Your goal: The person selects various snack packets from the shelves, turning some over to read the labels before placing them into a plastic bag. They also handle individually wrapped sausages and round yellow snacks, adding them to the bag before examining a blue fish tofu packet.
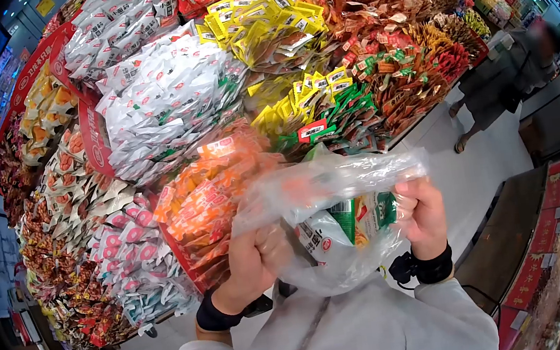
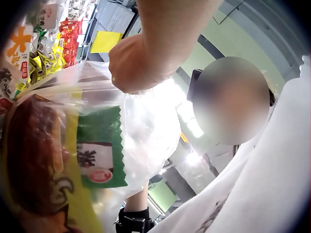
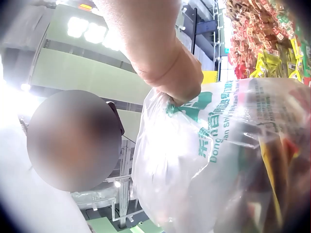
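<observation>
A clear plastic bag [image 1: 363, 170] hangs between my two hands in front of the chest, its mouth spread wide. My left hand [image 1: 257, 258] grips the bag's left side with curled fingers. On the opposite side, my right hand [image 1: 424, 212] holds the edge in a fist, thumb uppermost. Inside lie several snack packets, among them a white packet [image 1: 316, 239] and a green packet [image 2: 99, 145]. Green printing [image 3: 214, 126] runs over the bag's outside in the right wrist view. Both wrists wear black bands.
Just beyond the bag, a sloping display holds heaps of orange packets [image 1: 220, 196], white packets [image 1: 170, 104] and yellow packets [image 1: 268, 22]. Low shelving [image 1: 536, 241] runs along the right. Another person [image 1: 509, 73] stands in the aisle at the upper right.
</observation>
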A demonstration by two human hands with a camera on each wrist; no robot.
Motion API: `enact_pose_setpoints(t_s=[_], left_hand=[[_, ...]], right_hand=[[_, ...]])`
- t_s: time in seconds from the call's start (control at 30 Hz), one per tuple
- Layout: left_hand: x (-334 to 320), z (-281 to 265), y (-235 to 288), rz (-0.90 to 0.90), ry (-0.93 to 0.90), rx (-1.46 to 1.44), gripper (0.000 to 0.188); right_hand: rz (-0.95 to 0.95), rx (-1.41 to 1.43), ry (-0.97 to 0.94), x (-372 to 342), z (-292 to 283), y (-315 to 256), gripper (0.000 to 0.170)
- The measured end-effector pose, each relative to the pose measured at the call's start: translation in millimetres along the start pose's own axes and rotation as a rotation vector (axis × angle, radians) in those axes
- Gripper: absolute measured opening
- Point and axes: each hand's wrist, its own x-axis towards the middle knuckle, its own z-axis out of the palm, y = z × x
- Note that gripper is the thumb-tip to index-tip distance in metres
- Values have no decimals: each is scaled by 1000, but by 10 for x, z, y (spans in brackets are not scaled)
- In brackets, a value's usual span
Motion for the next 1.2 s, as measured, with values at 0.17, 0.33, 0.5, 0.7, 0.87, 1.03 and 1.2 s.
enact_pose_setpoints(t_s=[0.17,0.33,0.5,0.7,0.87,1.03,1.2], left_hand=[[-13,-50,-23,-46,-5,-9,23],[-4,-119,-86,-35,-80,-62,23],[-22,-82,-105,-144,-123,-146,14],[3,-37,-249,-204,-272,-145,17],[80,104,-335,-163,-212,-72,21],[189,185,-448,-144,-187,-55,16],[380,201,-634,-77,-208,-61,21]], right_hand=[[-46,5,40,-95,-68,68,13],[-71,27,43,-137,-86,102,12],[-90,29,29,-169,-163,75,18],[-227,91,115,-248,-272,38,6],[-206,148,3,-234,-336,-18,8],[-140,321,-109,-186,-435,-91,14],[-118,245,-115,-109,-802,-210,21]])
